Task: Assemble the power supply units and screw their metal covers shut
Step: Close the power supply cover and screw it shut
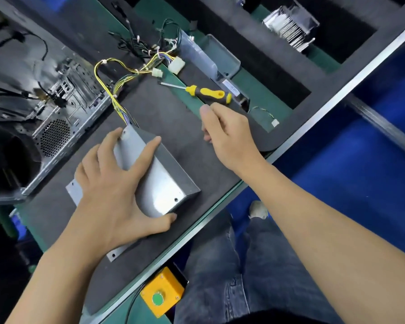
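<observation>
Power supply box [159, 183] sits on the dark mat [185, 146] near the table edge. Left hand [110, 190] lies on top with fingers spread, thumb at its corner. Right hand [227, 136] floats with curled fingers, holding nothing, just by the yellow screwdriver [206, 92]

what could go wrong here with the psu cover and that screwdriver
1. The right hand is near the screwdriver but not holding it; a careless grab could roll it along the mat toward the clear bin.
2. Only the left hand steadies the power supply unit; if it lets go, the cover may shift off its screw holes.
3. The yellow wire bundle leaves the unit at its far corner and could get pinched under the cover.
</observation>
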Tool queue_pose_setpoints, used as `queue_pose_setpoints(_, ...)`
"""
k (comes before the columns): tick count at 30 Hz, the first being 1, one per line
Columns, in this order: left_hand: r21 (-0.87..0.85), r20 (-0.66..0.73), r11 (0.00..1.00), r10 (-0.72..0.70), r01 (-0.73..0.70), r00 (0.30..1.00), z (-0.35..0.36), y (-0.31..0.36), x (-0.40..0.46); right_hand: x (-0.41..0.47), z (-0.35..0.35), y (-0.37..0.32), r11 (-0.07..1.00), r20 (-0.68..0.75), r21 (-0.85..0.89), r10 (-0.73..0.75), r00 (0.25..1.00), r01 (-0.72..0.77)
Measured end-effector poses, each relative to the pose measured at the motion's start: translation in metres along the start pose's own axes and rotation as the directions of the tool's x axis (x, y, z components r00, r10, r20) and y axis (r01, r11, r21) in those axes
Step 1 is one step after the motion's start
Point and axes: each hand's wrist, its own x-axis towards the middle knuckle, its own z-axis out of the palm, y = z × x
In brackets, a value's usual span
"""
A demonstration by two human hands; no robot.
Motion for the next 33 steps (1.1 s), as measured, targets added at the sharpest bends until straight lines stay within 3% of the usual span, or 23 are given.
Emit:
queue_pose_setpoints(5, -0.023, 0.016, 0.999, 0.024, -0.023, 1.000, -0.004, -0.005, 0.001, 0.000, 0.000, 0.004, 0.992, 0.016, -0.048, -0.120, 0.993, 0.120)
queue_pose_setpoints(11, -0.011, 0.021, 1.000, 0.028, -0.028, 0.999, -0.004, -0.003, 0.002, -0.002, -0.001, 0.000, 0.993, 0.020, -0.069, -0.096, 0.995, 0.097)
queue_pose_setpoints(13, -0.026, 0.015, 0.999, 0.025, -0.024, 1.000, -0.004, -0.002, 0.000, -0.005, 0.005, -0.012, 0.998, 0.003, 0.025, -0.057, 0.998, 0.057)
queue_pose_setpoints(14, -0.043, 0.018, 0.999, 0.026, -0.025, 0.999, -0.003, -0.001, -0.001, -0.007, 0.010, -0.022, 0.987, -0.002, 0.161, -0.020, 1.000, 0.020)
queue_pose_setpoints(15, -0.054, 0.017, 0.998, 0.033, -0.032, 0.999, -0.002, -0.001, -0.001, -0.008, 0.013, -0.032, 0.927, -0.008, 0.373, 0.047, 0.999, -0.041)
queue_pose_setpoints(17, -0.073, -0.002, 0.996, 0.043, -0.043, 0.999, 0.000, -0.006, -0.005, -0.006, 0.009, -0.047, 0.608, 0.049, 0.783, 0.154, 0.987, -0.134)
queue_pose_setpoints(19, -0.073, -0.054, 0.996, 0.041, -0.045, 0.998, 0.002, -0.021, -0.013, -0.001, -0.005, -0.048, 0.344, 0.023, 0.936, 0.170, 0.985, -0.081)
queue_pose_setpoints(21, -0.226, -0.148, 0.974, -0.058, 0.023, 0.987, 0.009, -0.040, -0.025, -0.006, 0.000, -0.043, 0.230, 0.018, 0.971, 0.218, 0.976, -0.069)
queue_pose_setpoints(22, -0.422, -0.205, 0.902, -0.194, 0.092, 0.959, 0.016, -0.046, -0.032, -0.014, 0.011, -0.039, 0.223, 0.055, 0.967, 0.276, 0.960, -0.120)
queue_pose_setpoints(23, -0.675, -0.216, 0.724, -0.376, 0.141, 0.901, 0.023, -0.048, -0.038, -0.024, 0.027, -0.034, 0.233, 0.112, 0.951, 0.347, 0.931, -0.201)
queue_pose_setpoints(24, -0.863, -0.135, 0.472, -0.555, 0.178, 0.821, 0.030, -0.046, -0.043, -0.033, 0.042, -0.029, 0.250, 0.155, 0.929, 0.411, 0.898, -0.274)
queue_pose_setpoints(25, -0.965, 0.029, 0.174, -0.675, 0.197, 0.737, 0.036, -0.042, -0.047, -0.038, 0.049, -0.025, 0.249, 0.181, 0.916, 0.443, 0.878, -0.315)
queue_pose_setpoints(26, -0.981, 0.175, -0.066, -0.701, 0.181, 0.692, 0.042, -0.040, -0.049, -0.039, 0.049, -0.021, 0.244, 0.178, 0.921, 0.432, 0.884, -0.304)
queue_pose_setpoints(27, -0.966, 0.257, -0.193, -0.695, 0.170, 0.672, 0.048, -0.041, -0.052, -0.034, 0.043, -0.018, 0.229, 0.152, 0.940, 0.389, 0.908, -0.255)
queue_pose_setpoints(28, -0.943, 0.323, -0.287, -0.677, 0.166, 0.661, 0.052, -0.042, -0.054, -0.026, 0.031, -0.017, 0.208, 0.118, 0.958, 0.339, 0.933, -0.196)
queue_pose_setpoints(30, -0.926, 0.364, -0.335, -0.669, 0.175, 0.648, 0.057, -0.043, -0.058, -0.017, 0.023, -0.018, 0.187, 0.094, 0.971, 0.274, 0.957, -0.149)
queue_pose_setpoints(33, -0.911, 0.398, -0.370, -0.676, 0.181, 0.621, 0.060, -0.044, -0.060, -0.032, 0.058, -0.026, 0.168, 0.220, 0.936, 0.406, 0.887, -0.309)
